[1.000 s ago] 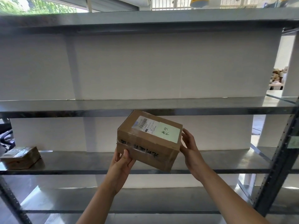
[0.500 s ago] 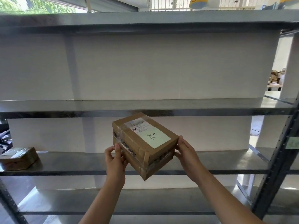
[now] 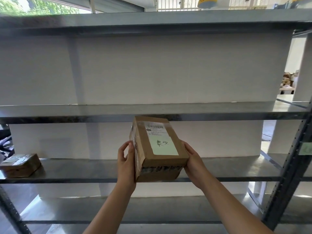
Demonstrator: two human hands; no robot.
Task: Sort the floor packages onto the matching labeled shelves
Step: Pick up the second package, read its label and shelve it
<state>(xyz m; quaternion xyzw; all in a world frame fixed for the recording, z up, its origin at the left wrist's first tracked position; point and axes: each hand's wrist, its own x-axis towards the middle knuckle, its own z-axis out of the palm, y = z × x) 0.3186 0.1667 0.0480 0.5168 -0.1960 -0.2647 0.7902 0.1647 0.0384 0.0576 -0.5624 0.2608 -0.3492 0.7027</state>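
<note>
Cardboard package (image 3: 160, 146) gripped at near end between left hand (image 3: 125, 164) and right hand (image 3: 194, 160); long axis points away from grip toward metal shelf (image 3: 84, 168) just beyond, slightly lower.

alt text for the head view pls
Two bare hands hold a taped cardboard box with a handwritten label in front of grey metal shelving: left hand on its left side, right hand on its right. A second box sits far left on one shelf.
</note>
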